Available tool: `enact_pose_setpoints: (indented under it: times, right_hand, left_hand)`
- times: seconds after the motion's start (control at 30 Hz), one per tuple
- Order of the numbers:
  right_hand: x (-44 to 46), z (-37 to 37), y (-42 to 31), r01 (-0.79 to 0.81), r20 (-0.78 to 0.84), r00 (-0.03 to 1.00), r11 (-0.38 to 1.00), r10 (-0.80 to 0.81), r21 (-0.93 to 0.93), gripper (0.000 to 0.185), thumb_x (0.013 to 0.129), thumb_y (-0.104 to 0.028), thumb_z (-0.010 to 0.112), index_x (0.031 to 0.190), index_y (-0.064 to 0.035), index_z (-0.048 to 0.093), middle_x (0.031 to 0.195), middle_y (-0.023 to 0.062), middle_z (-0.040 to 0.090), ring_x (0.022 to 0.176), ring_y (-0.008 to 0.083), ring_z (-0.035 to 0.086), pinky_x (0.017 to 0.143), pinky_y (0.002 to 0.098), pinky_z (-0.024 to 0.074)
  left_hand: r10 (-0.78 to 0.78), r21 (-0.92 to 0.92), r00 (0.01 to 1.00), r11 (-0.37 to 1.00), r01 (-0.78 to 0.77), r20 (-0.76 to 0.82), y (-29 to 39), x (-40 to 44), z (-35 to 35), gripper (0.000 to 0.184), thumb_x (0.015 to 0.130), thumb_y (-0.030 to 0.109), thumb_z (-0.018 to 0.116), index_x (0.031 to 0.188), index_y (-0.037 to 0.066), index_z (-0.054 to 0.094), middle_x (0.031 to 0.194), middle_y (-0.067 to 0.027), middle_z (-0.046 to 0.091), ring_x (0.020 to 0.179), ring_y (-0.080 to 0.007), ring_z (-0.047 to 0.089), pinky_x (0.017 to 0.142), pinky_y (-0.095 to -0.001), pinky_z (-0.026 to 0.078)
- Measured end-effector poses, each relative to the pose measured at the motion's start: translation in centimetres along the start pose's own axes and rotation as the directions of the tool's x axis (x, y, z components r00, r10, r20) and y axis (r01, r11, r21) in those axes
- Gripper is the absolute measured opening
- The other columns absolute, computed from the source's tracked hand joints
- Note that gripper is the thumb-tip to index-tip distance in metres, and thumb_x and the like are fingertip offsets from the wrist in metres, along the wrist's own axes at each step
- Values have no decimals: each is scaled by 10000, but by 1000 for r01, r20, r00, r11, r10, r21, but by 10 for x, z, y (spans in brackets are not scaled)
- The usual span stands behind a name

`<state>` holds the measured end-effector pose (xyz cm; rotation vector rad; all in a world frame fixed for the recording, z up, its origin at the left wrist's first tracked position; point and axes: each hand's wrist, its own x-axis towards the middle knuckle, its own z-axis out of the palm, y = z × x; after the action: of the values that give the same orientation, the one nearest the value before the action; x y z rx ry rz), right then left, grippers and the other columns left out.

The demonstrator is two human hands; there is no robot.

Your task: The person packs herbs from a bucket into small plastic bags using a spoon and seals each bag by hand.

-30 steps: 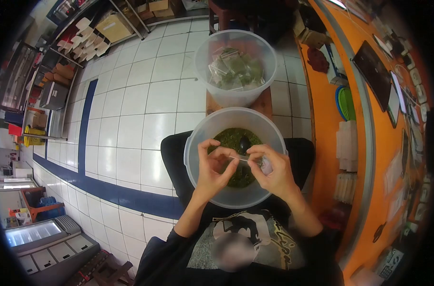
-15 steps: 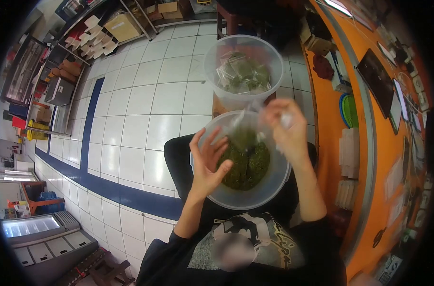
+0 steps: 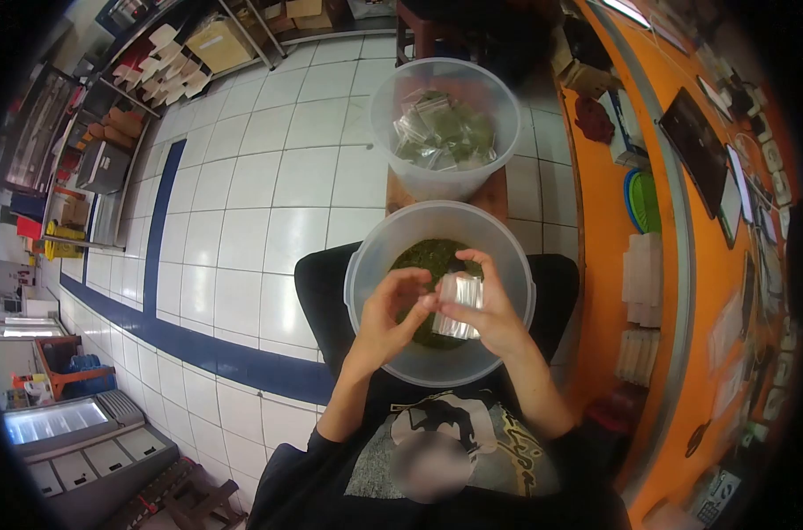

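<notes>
My right hand (image 3: 498,322) holds a small stack of clear plastic bags (image 3: 459,305), thumb across the front and fingers behind. Close by on the left is my left hand (image 3: 394,318), its fingers curved and apart from the thumb. The left thumb tip is at the edge of the bags; I cannot tell whether it pinches one. Both hands are over a translucent plastic tub (image 3: 366,256) between my legs. Chopped green leafy stuff (image 3: 432,252) lies in its bottom, partly hidden by the hands and bags.
Beyond it, a second translucent tub (image 3: 385,132) holds several clear bags with green contents (image 3: 445,128), on a wooden stool (image 3: 498,201). An orange counter (image 3: 613,256) with shelves runs along the right. White floor tiles (image 3: 286,177) spread to the left, towards metal shelving (image 3: 123,190).
My right hand has come down and in from the upper right, and now shows the stack of bags. The blurred bag with green contents near it is gone. My left hand has shifted right.
</notes>
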<state>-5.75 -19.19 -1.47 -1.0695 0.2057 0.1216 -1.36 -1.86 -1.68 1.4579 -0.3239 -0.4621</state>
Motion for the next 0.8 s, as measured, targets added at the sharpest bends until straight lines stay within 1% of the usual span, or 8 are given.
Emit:
enact_pose_setpoints:
  times: [0.07, 0.13, 0.23, 0.33, 0.43, 0.47, 0.63, 0.8]
  right_hand:
    - [2, 1, 4, 11, 20, 1000, 996, -9, -86, 633, 765, 34, 707, 1279, -104, 363, 979, 69, 552, 894, 155, 616, 782, 289, 507]
    - [4, 0, 5, 26, 30, 999, 984, -21, -175, 604, 754, 8, 743, 1244, -98, 407, 902, 36, 562, 859, 129, 608, 755, 277, 500]
    - [-1, -5, 3, 83, 34, 997, 942, -76, -325, 511, 744, -18, 774, 1158, -81, 482, 817, 2, 553, 746, 95, 581, 656, 254, 487]
    - [-8, -11, -8, 11, -85, 996, 973, -32, -229, 418, 770, -26, 758, 1106, -72, 513, 778, -10, 545, 656, 66, 549, 556, 222, 464]
    - [-12, -15, -18, 232, -527, 791, 949, -312, -213, 273, 841, -37, 698, 1061, -72, 541, 735, -17, 542, 586, 42, 521, 478, 184, 415]
    - [-14, -16, -19, 245, -527, 770, 930, -359, -275, 239, 845, -41, 697, 1039, -70, 562, 741, -10, 559, 597, 42, 530, 485, 184, 418]
    - [-19, 18, -11, 275, -84, 914, 757, -398, -593, 263, 746, -74, 797, 946, -16, 636, 799, 63, 653, 731, 143, 640, 702, 264, 486]
    - [-10, 26, -8, 317, 60, 930, 713, -362, -625, 251, 717, -63, 802, 907, -10, 648, 826, 88, 672, 735, 178, 664, 702, 287, 499]
  left_hand:
    - [-30, 22, 999, 999, 29, 38, 1, -4, -2, 284, 931, 94, 613, 1183, -3, 526, 1105, -88, 588, 989, -158, 577, 878, -310, 483]
    - [-153, -192, 985, 967, 165, 76, 2, -6, -2, 195, 918, 93, 638, 1076, -6, 581, 984, -66, 620, 879, -146, 610, 799, -299, 503]
    - [-116, -170, 991, 977, 126, 69, -6, -5, -3, 138, 906, 98, 657, 981, -6, 606, 915, -63, 630, 819, -135, 615, 756, -291, 512]
    - [-122, -190, 993, 974, 120, 5, -7, -1, -5, 111, 900, 77, 659, 957, -6, 613, 852, -51, 638, 789, -128, 615, 743, -279, 511]
    - [-126, -178, 986, 978, 106, -108, 1, 3, -7, 95, 885, 59, 673, 937, -5, 624, 826, -48, 644, 764, -116, 612, 727, -263, 508]
    - [-126, -180, 986, 978, 106, -106, 1, 3, -7, 95, 885, 59, 673, 937, -5, 624, 826, -48, 644, 764, -116, 612, 727, -263, 508]
    - [-63, -167, 989, 985, 39, -137, 6, 1, 8, 91, 844, 35, 714, 888, 7, 639, 809, -41, 654, 736, -95, 604, 698, -234, 497]
    - [-101, -260, 984, 964, 60, -149, 5, -4, 5, 105, 827, 34, 731, 883, 9, 646, 808, -33, 657, 742, -93, 605, 697, -231, 491]
